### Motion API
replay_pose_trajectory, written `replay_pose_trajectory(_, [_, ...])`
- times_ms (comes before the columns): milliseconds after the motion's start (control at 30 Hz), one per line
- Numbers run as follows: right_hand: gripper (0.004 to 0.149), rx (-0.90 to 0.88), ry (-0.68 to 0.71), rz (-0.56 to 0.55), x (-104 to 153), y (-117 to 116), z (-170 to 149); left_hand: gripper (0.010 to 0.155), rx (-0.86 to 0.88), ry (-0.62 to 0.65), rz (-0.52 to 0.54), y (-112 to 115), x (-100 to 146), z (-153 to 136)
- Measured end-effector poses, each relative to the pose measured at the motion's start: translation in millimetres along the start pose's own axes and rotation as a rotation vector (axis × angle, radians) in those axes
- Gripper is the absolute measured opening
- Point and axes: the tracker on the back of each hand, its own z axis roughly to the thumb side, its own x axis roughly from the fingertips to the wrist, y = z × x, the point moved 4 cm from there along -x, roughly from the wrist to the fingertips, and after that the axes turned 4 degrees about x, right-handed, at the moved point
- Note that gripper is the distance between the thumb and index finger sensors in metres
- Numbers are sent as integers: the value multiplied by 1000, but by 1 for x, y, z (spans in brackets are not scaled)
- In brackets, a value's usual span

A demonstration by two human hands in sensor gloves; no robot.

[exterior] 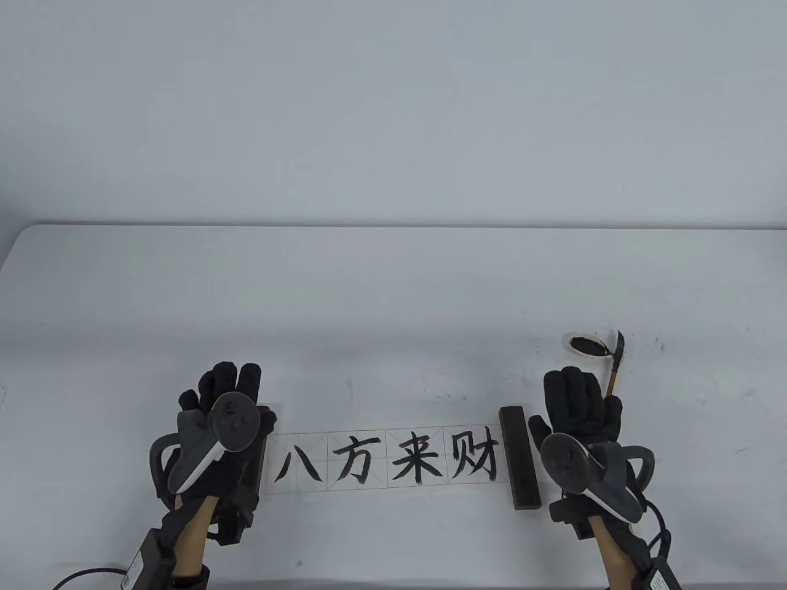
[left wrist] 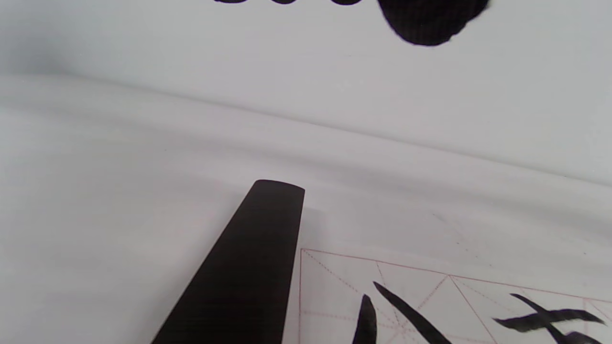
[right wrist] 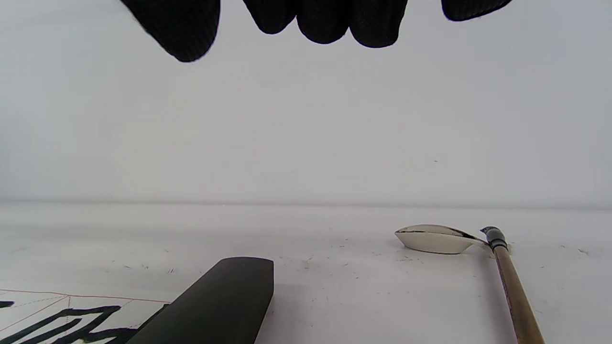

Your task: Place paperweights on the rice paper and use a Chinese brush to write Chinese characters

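A strip of rice paper (exterior: pixel 387 462) bears several black brush characters in red grid squares. One dark paperweight (exterior: pixel 519 458) lies across the strip's right end. The other paperweight (left wrist: pixel 248 267) lies at the left end, mostly hidden under my left hand (exterior: pixel 230 384) in the table view. That hand hovers above it with straight fingers (left wrist: pixel 430 24) and holds nothing. My right hand (exterior: pixel 578 393) floats just right of the right paperweight (right wrist: pixel 220 301), its fingers (right wrist: pixel 325 19) straight and empty. The brush (exterior: pixel 615 362) lies on the table beside it, tip on the ink dish (exterior: pixel 587 344).
Ink specks dot the white table (exterior: pixel 393 295) around the dish (right wrist: pixel 435 239) and the brush (right wrist: pixel 514 291). Cables trail from both wrists at the table's front edge. A pale wall stands behind the table's far edge.
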Motion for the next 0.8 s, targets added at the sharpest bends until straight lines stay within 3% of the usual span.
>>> replay_pose_trajectory(800, [69,10,2,0,4,2,-2,79,-40,4,-46,13,-5,5])
